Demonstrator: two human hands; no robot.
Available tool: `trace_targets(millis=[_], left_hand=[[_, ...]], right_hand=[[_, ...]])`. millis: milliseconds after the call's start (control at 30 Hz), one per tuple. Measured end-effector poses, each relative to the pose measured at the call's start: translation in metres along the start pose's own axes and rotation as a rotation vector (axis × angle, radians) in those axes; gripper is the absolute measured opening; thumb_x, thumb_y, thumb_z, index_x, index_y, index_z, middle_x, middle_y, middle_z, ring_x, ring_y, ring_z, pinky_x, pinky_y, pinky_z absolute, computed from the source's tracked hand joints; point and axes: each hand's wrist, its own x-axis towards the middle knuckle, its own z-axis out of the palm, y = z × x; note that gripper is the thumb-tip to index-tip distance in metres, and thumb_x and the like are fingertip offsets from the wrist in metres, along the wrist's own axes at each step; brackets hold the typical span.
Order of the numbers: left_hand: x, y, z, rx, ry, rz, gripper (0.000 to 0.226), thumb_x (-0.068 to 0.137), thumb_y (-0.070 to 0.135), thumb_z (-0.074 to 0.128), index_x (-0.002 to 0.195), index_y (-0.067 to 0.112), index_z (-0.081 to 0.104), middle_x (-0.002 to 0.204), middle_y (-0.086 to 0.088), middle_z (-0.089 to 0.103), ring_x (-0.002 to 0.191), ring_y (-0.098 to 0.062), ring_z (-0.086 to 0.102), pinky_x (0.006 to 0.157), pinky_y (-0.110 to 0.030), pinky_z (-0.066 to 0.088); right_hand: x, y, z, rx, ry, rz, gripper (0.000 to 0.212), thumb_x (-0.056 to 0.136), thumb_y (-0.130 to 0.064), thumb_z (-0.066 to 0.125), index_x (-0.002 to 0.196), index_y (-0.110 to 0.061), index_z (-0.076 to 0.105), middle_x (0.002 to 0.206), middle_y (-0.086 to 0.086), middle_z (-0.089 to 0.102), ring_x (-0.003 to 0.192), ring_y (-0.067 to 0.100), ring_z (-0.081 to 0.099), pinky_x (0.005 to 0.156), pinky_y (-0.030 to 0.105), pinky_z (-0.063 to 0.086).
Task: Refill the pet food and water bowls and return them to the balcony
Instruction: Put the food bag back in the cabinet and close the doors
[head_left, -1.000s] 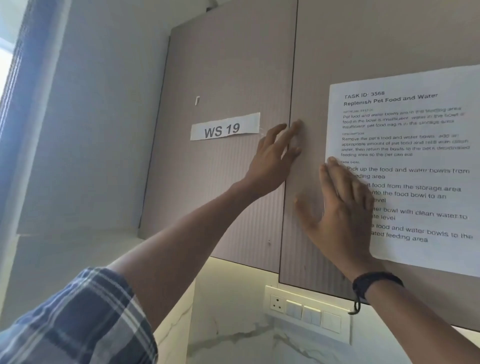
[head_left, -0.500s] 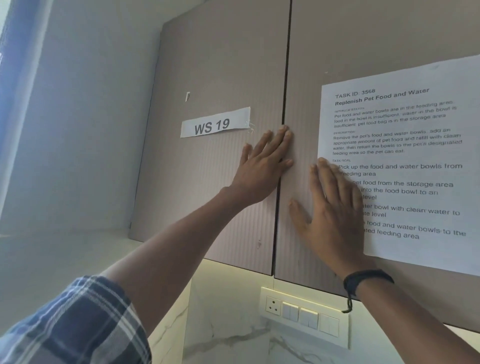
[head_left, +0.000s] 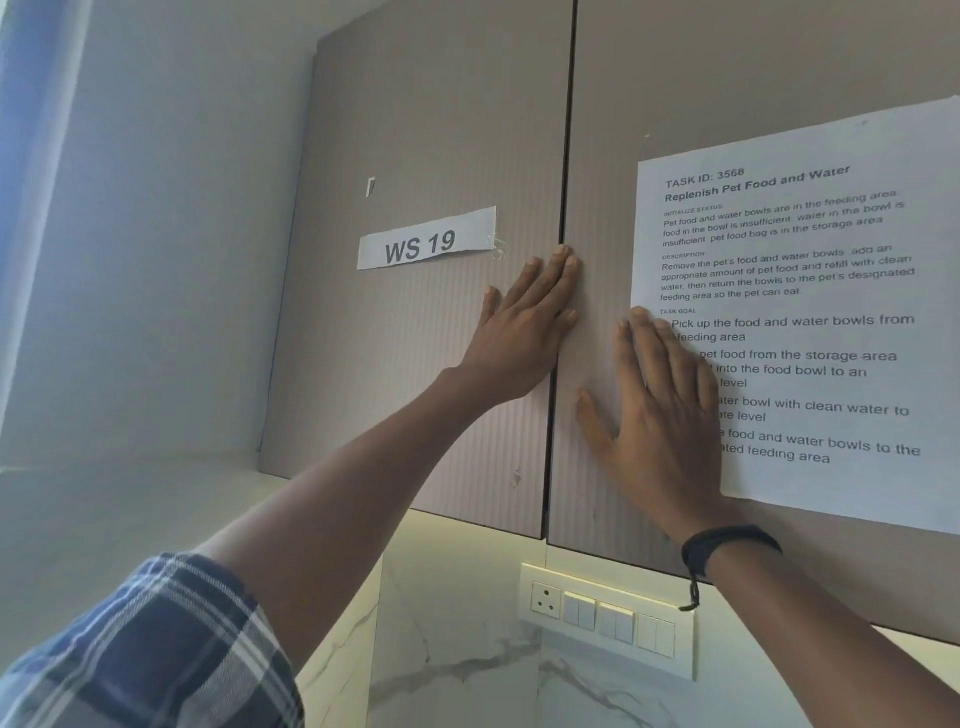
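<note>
White task sheet (head_left: 831, 234) sits partly under the right hand (head_left: 667, 421).

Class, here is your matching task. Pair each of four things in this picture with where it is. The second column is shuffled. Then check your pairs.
Things
1. WS 19 label
2. task sheet
3. switch panel
4. black wristband

Places
A. on the right cabinet door
B. on the wall below the doors
C. round the wrist of the right hand
D. on the left cabinet door

Pairs: 1-D, 2-A, 3-B, 4-C

Blue-and-white plaid sleeve (head_left: 156, 649), black wristband (head_left: 727, 545), ribbed taupe cabinet doors (head_left: 431, 130), grey-veined white marble wall (head_left: 467, 665).
</note>
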Motion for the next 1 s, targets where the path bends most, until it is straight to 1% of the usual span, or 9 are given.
trace_targets(millis=[233, 300, 400, 467, 533, 633, 800, 900, 1000], left_hand=[[-0.021, -0.001, -0.005, -0.046, -0.083, 0.006, 0.055, 0.108, 0.032, 0.026, 0.159, 0.019, 0.01, 0.168, 0.006, 0.002, 0.155, -0.017, 0.002, 0.122, -0.055, 0.017], [-0.029, -0.001, -0.006, -0.038, -0.103, 0.009, 0.055, 0.108, 0.032, 0.026, 0.158, 0.017, 0.011, 0.168, 0.004, 0.003, 0.155, -0.016, 0.002, 0.124, -0.049, 0.018], [-0.044, -0.001, -0.004, -0.025, -0.122, 0.014, 0.055, 0.108, 0.03, 0.027, 0.158, 0.013, 0.011, 0.168, 0.001, 0.003, 0.154, -0.015, 0.001, 0.126, -0.035, 0.01], [-0.056, 0.0, 0.0, -0.022, -0.127, 0.028, 0.056, 0.108, 0.03, 0.028, 0.158, 0.011, 0.011, 0.168, 0.0, 0.002, 0.154, -0.015, 0.0, 0.126, -0.032, 0.007], [-0.07, 0.003, 0.007, -0.024, -0.121, 0.047, 0.057, 0.108, 0.029, 0.029, 0.158, 0.009, 0.01, 0.168, -0.003, 0.002, 0.155, -0.016, 0.0, 0.126, -0.033, 0.008], [-0.092, 0.008, 0.021, -0.034, -0.11, 0.064, 0.058, 0.107, 0.028, 0.029, 0.157, 0.006, 0.011, 0.168, -0.007, 0.003, 0.155, -0.02, 0.002, 0.126, -0.039, 0.013], [-0.129, 0.01, 0.039, -0.056, -0.147, 0.021, 0.06, 0.106, 0.031, 0.026, 0.158, 0.008, 0.008, 0.168, -0.006, 0.002, 0.155, -0.022, 0.003, 0.123, -0.05, 0.019], [-0.15, 0.012, 0.052, -0.063, -0.148, 0.027, 0.061, 0.104, 0.031, 0.026, 0.158, 0.007, 0.01, 0.167, -0.009, 0.005, 0.155, -0.025, 0.006, 0.123, -0.051, 0.02], [-0.171, 0.017, 0.066, -0.079, -0.155, 0.032, 0.061, 0.104, 0.029, 0.028, 0.157, 0.005, 0.012, 0.167, -0.012, 0.007, 0.155, -0.027, 0.008, 0.122, -0.052, 0.021]], right_hand=[[-0.002, -0.001, -0.002, 0.047, 0.007, -0.006, 0.066, 0.094, -0.041, 0.05, 0.147, -0.003, 0.042, 0.156, 0.013, 0.038, 0.143, 0.03, 0.034, 0.118, 0.041, 0.016], [-0.004, -0.002, -0.004, 0.072, 0.006, -0.011, 0.065, 0.093, -0.038, 0.052, 0.146, -0.001, 0.042, 0.156, 0.014, 0.038, 0.143, 0.031, 0.034, 0.12, 0.042, 0.016], [-0.009, -0.006, -0.01, 0.099, -0.023, -0.023, 0.065, 0.092, -0.032, 0.055, 0.146, 0.001, 0.041, 0.156, 0.016, 0.036, 0.145, 0.031, 0.032, 0.122, 0.043, 0.013], [-0.016, -0.007, -0.013, 0.107, -0.046, -0.022, 0.066, 0.09, -0.029, 0.058, 0.146, 0.001, 0.04, 0.157, 0.016, 0.034, 0.146, 0.031, 0.031, 0.122, 0.045, 0.014], [-0.024, -0.006, -0.016, 0.112, -0.06, -0.023, 0.066, 0.088, -0.026, 0.059, 0.146, 0.001, 0.04, 0.157, 0.016, 0.034, 0.146, 0.032, 0.031, 0.122, 0.046, 0.014], [-0.041, -0.004, -0.019, 0.119, -0.08, -0.025, 0.065, 0.088, -0.023, 0.059, 0.146, 0.001, 0.04, 0.157, 0.017, 0.033, 0.147, 0.032, 0.029, 0.121, 0.046, 0.014], [-0.074, -0.008, -0.026, 0.147, -0.134, -0.016, 0.065, 0.089, -0.018, 0.053, 0.148, 0.001, 0.036, 0.16, 0.016, 0.028, 0.149, 0.032, 0.024, 0.122, 0.047, 0.012], [-0.096, -0.01, -0.03, 0.116, -0.184, -0.021, 0.063, 0.091, -0.018, 0.048, 0.15, 0.0, 0.034, 0.161, 0.016, 0.026, 0.15, 0.032, 0.022, 0.122, 0.047, 0.013], [-0.116, -0.011, -0.035, 0.084, -0.248, -0.028, 0.064, 0.095, -0.021, 0.043, 0.153, -0.001, 0.027, 0.162, 0.015, 0.021, 0.151, 0.032, 0.018, 0.123, 0.046, 0.01]])
